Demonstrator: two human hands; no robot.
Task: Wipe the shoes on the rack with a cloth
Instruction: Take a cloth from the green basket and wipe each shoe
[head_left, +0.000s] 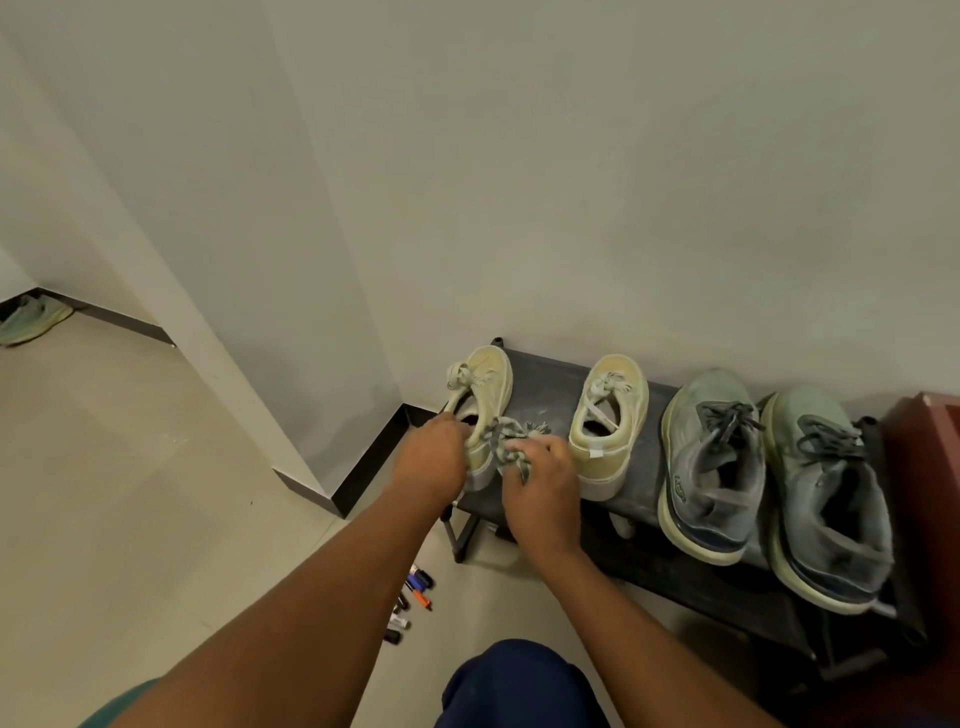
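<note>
A black shoe rack (545, 384) stands against the wall with several shoes on its top shelf. At the left end is a pale yellow sneaker (485, 382), tilted; my left hand (434, 457) grips its heel side. My right hand (543, 488) is closed on a crumpled grey-and-white cloth (506, 441) pressed against that sneaker's side. Its matching yellow sneaker (610, 421) stands upright to the right. Further right sit two grey running shoes (714, 457) (826, 483) with dark laces.
Several marker pens (410, 600) lie on the tiled floor under the rack's left end. A dark red object (930, 447) borders the rack on the right. A wall corner juts out at the left. A greenish shoe (31, 319) lies far left. My knee (514, 686) is below.
</note>
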